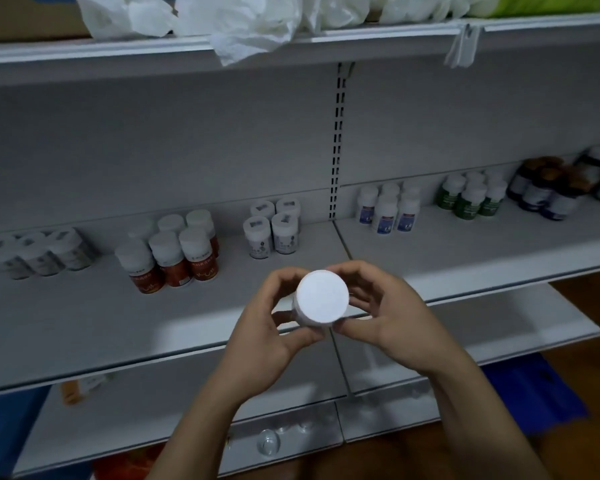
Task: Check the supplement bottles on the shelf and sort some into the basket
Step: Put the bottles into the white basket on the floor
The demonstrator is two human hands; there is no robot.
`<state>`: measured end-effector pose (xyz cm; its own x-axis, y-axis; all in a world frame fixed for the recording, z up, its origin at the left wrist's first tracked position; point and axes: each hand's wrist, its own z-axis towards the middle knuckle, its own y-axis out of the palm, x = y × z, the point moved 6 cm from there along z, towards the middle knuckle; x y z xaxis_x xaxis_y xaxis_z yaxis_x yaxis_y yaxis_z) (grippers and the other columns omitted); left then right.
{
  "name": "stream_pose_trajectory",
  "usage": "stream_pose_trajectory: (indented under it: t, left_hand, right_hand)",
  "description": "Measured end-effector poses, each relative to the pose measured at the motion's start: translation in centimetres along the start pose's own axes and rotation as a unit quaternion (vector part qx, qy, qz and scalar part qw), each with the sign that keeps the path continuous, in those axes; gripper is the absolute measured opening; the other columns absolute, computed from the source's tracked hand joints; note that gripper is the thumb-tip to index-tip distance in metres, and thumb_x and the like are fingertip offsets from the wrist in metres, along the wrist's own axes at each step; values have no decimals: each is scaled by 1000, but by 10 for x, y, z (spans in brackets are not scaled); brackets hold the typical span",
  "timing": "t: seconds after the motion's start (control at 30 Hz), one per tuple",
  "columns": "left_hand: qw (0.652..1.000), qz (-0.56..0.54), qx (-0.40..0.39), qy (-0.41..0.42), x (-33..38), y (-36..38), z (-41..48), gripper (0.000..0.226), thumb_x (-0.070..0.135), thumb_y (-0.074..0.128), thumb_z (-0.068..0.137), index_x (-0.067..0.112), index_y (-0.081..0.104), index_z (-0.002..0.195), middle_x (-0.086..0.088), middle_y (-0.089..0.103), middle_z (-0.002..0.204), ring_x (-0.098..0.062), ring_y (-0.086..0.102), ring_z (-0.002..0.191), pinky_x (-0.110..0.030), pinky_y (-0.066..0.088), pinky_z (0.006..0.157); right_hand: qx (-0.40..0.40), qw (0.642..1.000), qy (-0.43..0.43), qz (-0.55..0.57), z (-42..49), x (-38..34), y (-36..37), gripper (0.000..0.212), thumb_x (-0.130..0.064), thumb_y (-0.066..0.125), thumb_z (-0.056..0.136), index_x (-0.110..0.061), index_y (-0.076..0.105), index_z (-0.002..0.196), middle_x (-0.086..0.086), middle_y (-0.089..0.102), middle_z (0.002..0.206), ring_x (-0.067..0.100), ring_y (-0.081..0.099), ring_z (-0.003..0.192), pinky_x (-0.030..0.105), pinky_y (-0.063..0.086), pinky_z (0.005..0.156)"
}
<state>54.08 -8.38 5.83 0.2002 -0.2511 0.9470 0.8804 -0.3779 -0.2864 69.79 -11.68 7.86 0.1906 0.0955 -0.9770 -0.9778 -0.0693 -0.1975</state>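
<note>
Spanning the view, the grey shelf (84, 323) carries six orange-label bottles (174, 268) and four white-label bottles (284, 233) toward its back wall, bare board open up front, and over that front edge left hand (264, 337) and right hand (392, 317) curl fingers round one white-capped bottle (323, 296), cap facing us.

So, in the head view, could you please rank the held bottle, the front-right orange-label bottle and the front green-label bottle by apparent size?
1. Held bottle, but nearest the camera, so unsure.
2. Orange-label bottle.
3. Green-label bottle, farthest back.
</note>
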Motion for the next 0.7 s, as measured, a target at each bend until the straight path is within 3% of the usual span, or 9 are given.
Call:
stream_pose_trajectory:
  t: [0.1,0.17,0.23,0.33,0.47,0.6,0.7]
  left_hand:
    - [1000,-4,-2,-6,-3,-13,-1,58,24,87,67,35,54,113,21,62,114,-4,56,114,-24,52,82]
    - [999,0,-23,-21,-7,-20,0,57,45,82,68,37,54,117,20,64,113,-5,60,107,-31,55,80]
    - [998,-4,-48,-42,-13,-27,0,54,54,70,69,37,55,118,17,66,108,-8,63,98,-37,57,78]
    - [996,10,-72,-47,-22,-39,4,46,46,75,75,40,55,116,19,66,104,-3,63,91,-26,55,74]
    - [994,39,-97,-31,-28,-49,12,51,27,81,75,40,55,116,20,63,111,2,58,100,-8,46,69]
    - [988,36,-153,-5,-41,-36,24,53,25,82,74,41,55,117,23,63,112,3,58,101,-7,45,69]
    - [971,89,-223,21,-51,-15,30,53,39,79,76,44,51,121,25,58,120,4,56,105,-14,49,80]
  right_hand:
    - [10,1000,6,-1,5,0,14,59,2,82,69,-29,61,115,-15,69,114,4,62,113,18,48,96]
    - [56,998,27,25,9,1,22,52,-2,80,73,-30,63,113,-11,71,109,8,66,105,22,53,90]
    - [101,992,58,49,12,3,31,40,-7,77,78,-28,64,109,-4,74,102,15,70,96,29,57,85]
    - [142,986,82,18,14,5,41,32,-16,77,78,-25,68,108,-4,74,98,13,70,91,34,59,84]
    - [193,972,104,-79,14,2,48,42,-25,84,69,-27,69,109,-15,72,96,-2,65,90,23,56,80]
    - [248,946,151,-147,5,9,49,48,-31,85,66,-29,66,111,-16,68,100,-2,63,89,14,51,70]
    - [301,917,200,-169,-16,21,46,47,-28,85,67,-28,64,109,-16,66,97,0,61,89,17,52,72]
